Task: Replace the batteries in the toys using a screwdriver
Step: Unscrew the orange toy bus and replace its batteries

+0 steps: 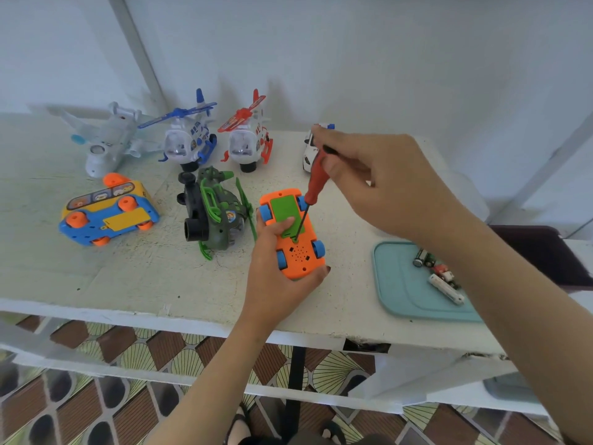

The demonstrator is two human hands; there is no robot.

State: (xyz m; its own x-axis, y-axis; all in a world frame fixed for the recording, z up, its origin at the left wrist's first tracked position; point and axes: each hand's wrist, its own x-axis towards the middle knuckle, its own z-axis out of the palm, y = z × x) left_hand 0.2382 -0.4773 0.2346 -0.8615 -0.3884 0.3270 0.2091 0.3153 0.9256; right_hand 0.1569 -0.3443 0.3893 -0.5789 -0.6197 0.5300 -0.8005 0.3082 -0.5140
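Orange toy car (298, 255) underside up, long axis near-to-far, far end angled slightly left. Held over table (154, 271) nr front edge by L hand (276, 277), fingers wrapped round body, thumb on green batt. cover (284, 208). Screwdriver (316, 183) gripped in R hand (388, 184): handle up, tip down at cover's near-end screw. Batteries (444, 279) on teal tray (401, 290), right of car.
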